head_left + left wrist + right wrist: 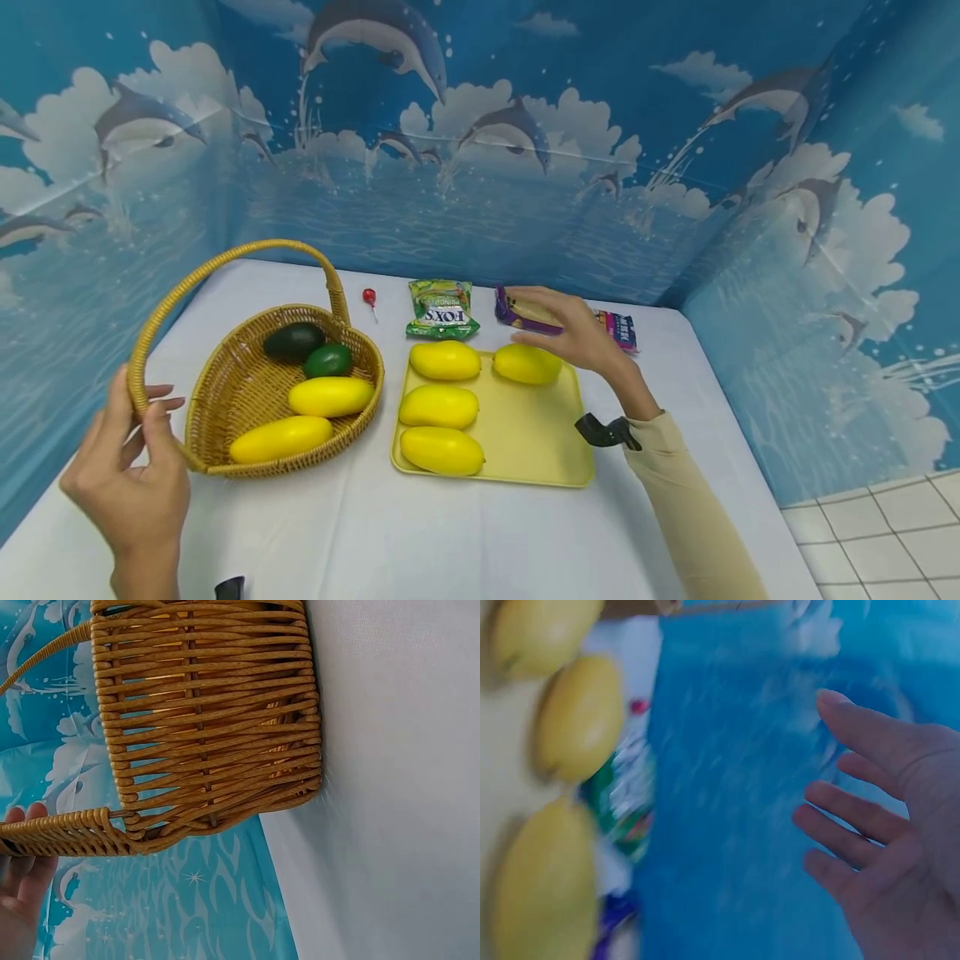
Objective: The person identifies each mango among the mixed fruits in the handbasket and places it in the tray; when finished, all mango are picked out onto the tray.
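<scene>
My left hand [135,475] grips the handle [167,302] of a woven basket [225,392] low on its left side, thumb and fingers around it. Inside the basket lie two yellow mangoes, a dark avocado [294,342] and a smaller green fruit [328,361]. My right hand [573,332], fingers extended and thumb apart, hovers over the back right of a yellow tray [525,442], with nothing in its grasp. Just below its thumb is a yellow mango [525,365]. Three more mangoes [441,407] form a column along the tray's left side.
Behind the tray lie a green Fox's candy bag [441,308] and a purple snack packet [618,330], partly covered by the right hand. A red lollipop [369,297] sits between basket and candy bag. Dolphin-printed curtains [465,200] enclose the white table [337,533].
</scene>
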`<state>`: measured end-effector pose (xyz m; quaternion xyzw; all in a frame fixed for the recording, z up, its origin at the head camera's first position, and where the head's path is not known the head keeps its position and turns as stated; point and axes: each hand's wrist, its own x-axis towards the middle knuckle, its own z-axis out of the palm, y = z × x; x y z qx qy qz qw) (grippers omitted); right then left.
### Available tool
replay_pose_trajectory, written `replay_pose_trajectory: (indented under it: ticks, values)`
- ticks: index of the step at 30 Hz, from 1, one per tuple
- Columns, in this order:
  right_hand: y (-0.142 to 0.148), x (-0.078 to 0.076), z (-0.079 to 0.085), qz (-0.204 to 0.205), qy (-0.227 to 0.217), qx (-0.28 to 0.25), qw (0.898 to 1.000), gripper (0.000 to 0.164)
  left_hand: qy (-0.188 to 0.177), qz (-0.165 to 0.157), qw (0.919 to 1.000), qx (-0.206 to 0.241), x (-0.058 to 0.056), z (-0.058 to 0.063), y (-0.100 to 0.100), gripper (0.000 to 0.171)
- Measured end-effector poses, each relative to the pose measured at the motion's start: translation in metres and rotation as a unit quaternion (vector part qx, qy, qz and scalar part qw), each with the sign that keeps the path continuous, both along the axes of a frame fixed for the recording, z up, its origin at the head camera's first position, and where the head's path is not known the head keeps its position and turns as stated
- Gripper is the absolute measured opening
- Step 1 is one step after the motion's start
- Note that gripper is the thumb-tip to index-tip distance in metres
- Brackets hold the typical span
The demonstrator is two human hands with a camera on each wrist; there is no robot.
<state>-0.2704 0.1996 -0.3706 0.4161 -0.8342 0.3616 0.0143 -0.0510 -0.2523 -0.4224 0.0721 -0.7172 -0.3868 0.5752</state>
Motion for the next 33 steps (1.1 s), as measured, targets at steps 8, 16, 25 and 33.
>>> replay_pose_trajectory:
  ticks: [8,16,25,33]
  values:
    - [-0.111,0.023,0.064,0.276,-0.046,0.092,0.956,0.042,0.005,-0.002,1.0000,0.005,0.003,0.007,0.001,0.047]
    - [-0.217,0.028,0.044,0.418,-0.129,0.198,0.877,0.028,-0.014,-0.021,0.9997,0.006,0.000,0.004,0.001,0.054]
    - [-0.287,0.030,-0.010,0.399,-0.105,0.340,0.845,0.029,-0.010,-0.014,0.9999,0.001,0.002,0.002,-0.003,0.054]
    - [-0.303,0.024,-0.010,0.374,-0.065,0.206,0.902,0.024,-0.010,-0.017,0.9998,0.003,0.001,0.000,-0.005,0.054]
